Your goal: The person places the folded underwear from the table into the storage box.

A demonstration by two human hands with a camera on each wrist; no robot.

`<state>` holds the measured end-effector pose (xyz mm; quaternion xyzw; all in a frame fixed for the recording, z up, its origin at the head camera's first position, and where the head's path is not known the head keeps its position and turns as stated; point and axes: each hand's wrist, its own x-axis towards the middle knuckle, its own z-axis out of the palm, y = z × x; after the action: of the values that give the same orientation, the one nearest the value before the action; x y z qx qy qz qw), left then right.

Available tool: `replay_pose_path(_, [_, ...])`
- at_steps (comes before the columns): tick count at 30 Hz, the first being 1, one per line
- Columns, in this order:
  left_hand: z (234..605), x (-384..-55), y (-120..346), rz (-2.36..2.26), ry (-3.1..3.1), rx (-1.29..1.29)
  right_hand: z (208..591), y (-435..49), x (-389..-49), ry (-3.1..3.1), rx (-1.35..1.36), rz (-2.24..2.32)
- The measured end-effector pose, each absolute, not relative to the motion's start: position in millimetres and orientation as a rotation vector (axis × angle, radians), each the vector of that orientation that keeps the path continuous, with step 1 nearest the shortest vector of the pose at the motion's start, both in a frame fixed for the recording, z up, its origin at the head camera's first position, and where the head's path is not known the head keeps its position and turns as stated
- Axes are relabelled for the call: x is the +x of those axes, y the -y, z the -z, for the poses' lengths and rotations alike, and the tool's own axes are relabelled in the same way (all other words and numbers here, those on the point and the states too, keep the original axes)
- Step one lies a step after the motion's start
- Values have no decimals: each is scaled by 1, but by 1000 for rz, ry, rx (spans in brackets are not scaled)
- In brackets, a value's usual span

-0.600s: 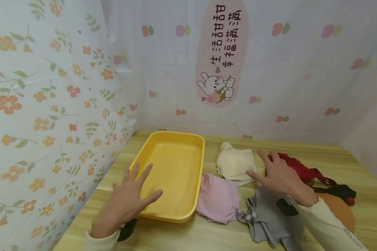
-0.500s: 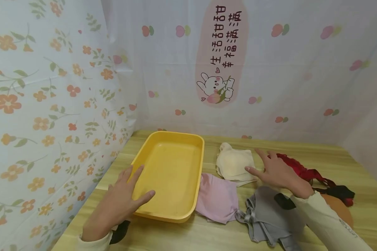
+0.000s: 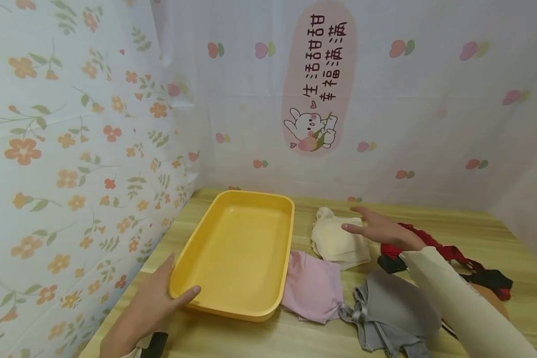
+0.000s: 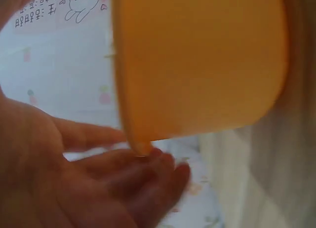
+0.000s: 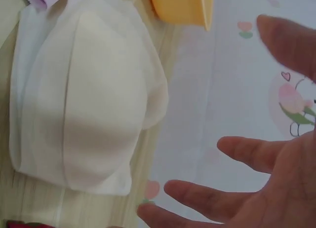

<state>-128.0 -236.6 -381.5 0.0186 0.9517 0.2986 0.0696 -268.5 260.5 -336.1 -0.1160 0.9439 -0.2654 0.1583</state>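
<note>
My left hand (image 3: 149, 303) is at the near left corner of a yellow plastic tub (image 3: 239, 253), its thumb reaching over the rim. In the left wrist view, the fingers (image 4: 118, 166) extend loosely beside the tub's rim, and the thumb stands away from it. My right hand (image 3: 380, 231) hovers with spread fingers by a folded cream bra (image 3: 337, 238), holding nothing. In the right wrist view the cream bra (image 5: 94, 104) shows a rounded cup, apart from the fingers. A folded lilac bra (image 3: 313, 288) lies against the tub's right side.
A grey bra (image 3: 391, 308) with straps lies at the front right. Behind the right forearm are a red bra (image 3: 443, 251) with dark straps and an orange-tan piece (image 3: 490, 298), partly hidden. Patterned sheets (image 3: 250, 99) wall the wooden table (image 3: 197, 343) at the left and back.
My left hand has come down and left, from over the tub to its near left corner. The right hand has shifted left and turned more edge-on. The view has tilted slightly.
</note>
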Motion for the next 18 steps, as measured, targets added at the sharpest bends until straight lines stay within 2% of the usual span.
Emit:
replay_pose_path(9, [395, -122, 235, -868, -3054, 208, 347, -258, -291, -2669, -228, 814])
replay_pose_path(18, [403, -115, 231, -793, -3126, 192, 372, -260, -308, -2570, -129, 885])
